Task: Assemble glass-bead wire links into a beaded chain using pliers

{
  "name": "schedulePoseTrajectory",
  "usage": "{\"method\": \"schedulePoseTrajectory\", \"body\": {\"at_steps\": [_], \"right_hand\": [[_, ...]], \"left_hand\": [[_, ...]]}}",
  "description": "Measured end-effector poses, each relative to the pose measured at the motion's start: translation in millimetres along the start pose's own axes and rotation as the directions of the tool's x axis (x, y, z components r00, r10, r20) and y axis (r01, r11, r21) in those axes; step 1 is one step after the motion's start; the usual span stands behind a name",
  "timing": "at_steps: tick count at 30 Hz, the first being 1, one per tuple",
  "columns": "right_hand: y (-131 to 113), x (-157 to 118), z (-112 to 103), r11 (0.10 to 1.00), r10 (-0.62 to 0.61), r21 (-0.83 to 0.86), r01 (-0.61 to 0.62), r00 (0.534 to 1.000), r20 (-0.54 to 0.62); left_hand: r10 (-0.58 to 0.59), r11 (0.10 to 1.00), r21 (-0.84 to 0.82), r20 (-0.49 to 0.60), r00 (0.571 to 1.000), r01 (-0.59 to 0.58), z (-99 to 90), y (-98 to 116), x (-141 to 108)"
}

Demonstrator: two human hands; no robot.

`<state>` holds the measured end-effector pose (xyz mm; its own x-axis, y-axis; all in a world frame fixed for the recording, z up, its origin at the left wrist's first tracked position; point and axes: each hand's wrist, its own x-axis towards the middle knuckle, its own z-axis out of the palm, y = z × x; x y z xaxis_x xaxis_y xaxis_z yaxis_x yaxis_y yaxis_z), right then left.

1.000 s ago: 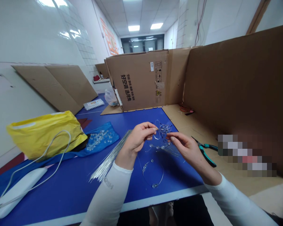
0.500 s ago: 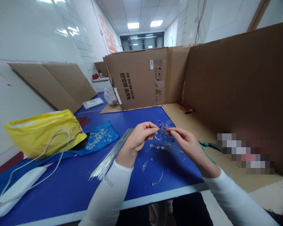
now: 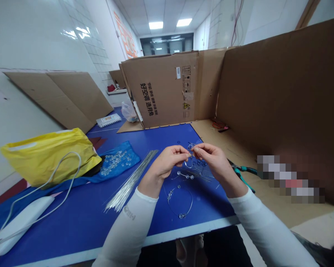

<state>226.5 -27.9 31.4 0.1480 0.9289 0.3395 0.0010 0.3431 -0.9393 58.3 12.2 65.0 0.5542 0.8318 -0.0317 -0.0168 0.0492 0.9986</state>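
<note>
Yellow bag; solid blue tabletop; teal-and-black pliers; plain brown cardboard; white sleeves.

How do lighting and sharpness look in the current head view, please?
Head view: the ceiling lights look blown out, glare streaks the left wall, a shadow darkens the blue table below the right hand, a pixelated patch sits at right, and wire at the left hand is hard to trace.
</note>
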Motion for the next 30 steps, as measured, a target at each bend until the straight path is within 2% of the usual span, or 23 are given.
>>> {"method": "schedulePoseTrajectory", "body": {"at_steps": [12, 30], "right_hand": [[-1.6, -2.0, 0.4, 0.997, 0.012, 0.07, -0.013, 1.0, 0.015], [-2.8, -0.9, -0.1, 0.999, 0.025, 0.042, -0.026, 1.0, 0.019]], "left_hand": [[-0.011, 1.0, 0.004, 0.015, 1.0, 0.011, -0.4, 0.3, -0.9], [-0.02, 1.0, 0.024, 0.018, 1.0, 0.02, 0.2, 1.7, -1.7]]}}
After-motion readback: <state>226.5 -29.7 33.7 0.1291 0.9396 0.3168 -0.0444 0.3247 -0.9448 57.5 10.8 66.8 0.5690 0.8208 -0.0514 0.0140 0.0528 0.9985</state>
